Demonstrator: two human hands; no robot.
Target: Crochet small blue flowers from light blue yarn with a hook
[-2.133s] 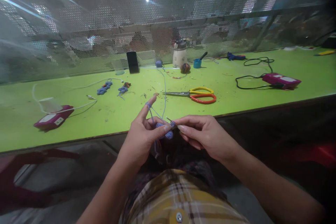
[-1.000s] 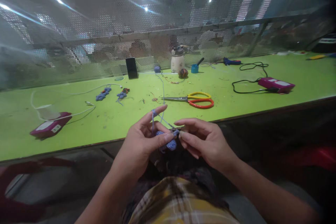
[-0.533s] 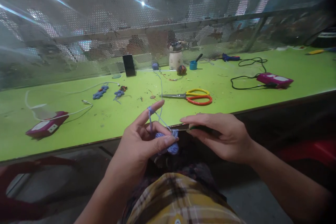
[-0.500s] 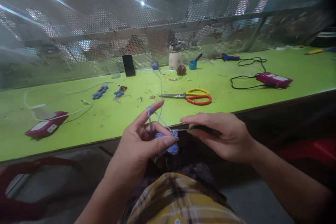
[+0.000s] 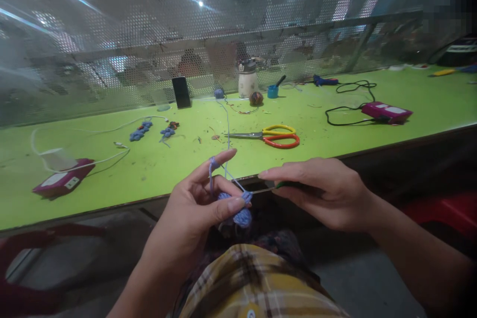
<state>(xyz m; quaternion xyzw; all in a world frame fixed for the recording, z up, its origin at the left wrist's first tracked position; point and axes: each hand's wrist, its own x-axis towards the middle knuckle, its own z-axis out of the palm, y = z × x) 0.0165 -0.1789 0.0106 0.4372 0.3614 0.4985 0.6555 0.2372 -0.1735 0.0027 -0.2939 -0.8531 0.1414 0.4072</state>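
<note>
My left hand (image 5: 203, 196) pinches a small blue-purple crochet piece (image 5: 243, 216) between thumb and fingers, just in front of the table edge. Yarn (image 5: 228, 124) of the same colour wraps around the raised left index finger and runs back over the table to a small blue ball (image 5: 219, 93). In my right hand (image 5: 324, 191) is a crochet hook (image 5: 265, 190), a thin metal shaft with a dark green handle mostly hidden by the fingers. Its tip meets the top edge of the crochet piece, where the loop is too small to make out.
On the green table (image 5: 179, 164) lie scissors (image 5: 264, 136), crocheted pieces (image 5: 140, 130), a multicoloured yarn ball (image 5: 256, 99), and purple boxes (image 5: 387, 112) with cables. A phone (image 5: 181, 93), a bottle (image 5: 248, 79) and a blue cup (image 5: 273, 91) stand near the perforated screen.
My right hand has shifted slightly right and down, showing more of the hook's shaft. The crochet piece has tilted and dropped a little, and the left index finger sits slightly lower.
</note>
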